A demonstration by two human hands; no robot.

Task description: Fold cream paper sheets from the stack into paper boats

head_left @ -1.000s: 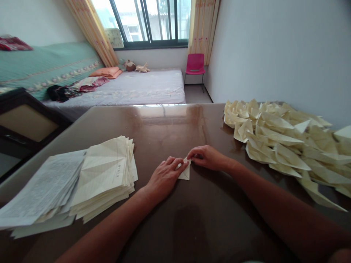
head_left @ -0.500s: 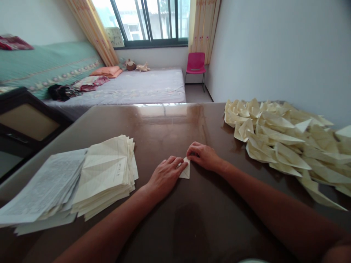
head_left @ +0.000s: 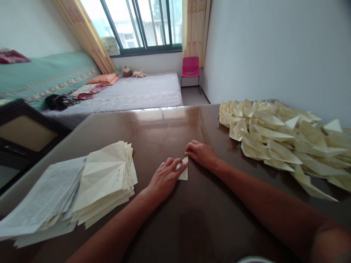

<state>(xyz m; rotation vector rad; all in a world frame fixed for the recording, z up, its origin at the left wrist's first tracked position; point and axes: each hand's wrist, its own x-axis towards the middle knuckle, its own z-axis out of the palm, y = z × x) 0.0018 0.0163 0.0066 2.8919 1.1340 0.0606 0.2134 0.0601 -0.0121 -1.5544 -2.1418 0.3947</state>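
A small piece of cream paper (head_left: 184,175), folded into a pointed shape, lies on the brown table in front of me. My left hand (head_left: 166,175) rests over its left side, thumb and fingers closed on it and hiding part of it. At the paper's top corner, the curled fingers of my right hand (head_left: 201,153) pinch the tip; the exact contact is partly hidden. A stack of creased cream sheets (head_left: 102,171) lies to the left of my left hand. Beyond my right hand spreads a large heap of folded cream paper shapes (head_left: 274,135).
Printed white sheets (head_left: 55,190) lie beside the cream stack at the table's left. A round pale rim (head_left: 255,260) shows at the near edge. Past the glossy table (head_left: 159,131) are a bed (head_left: 148,87), a pink chair (head_left: 191,67) and a dark cabinet (head_left: 24,131).
The camera view has shifted slightly. My right hand's fingers have shifted a little at the paper's top corner, where more of the tip shows. My left hand stays on the paper.
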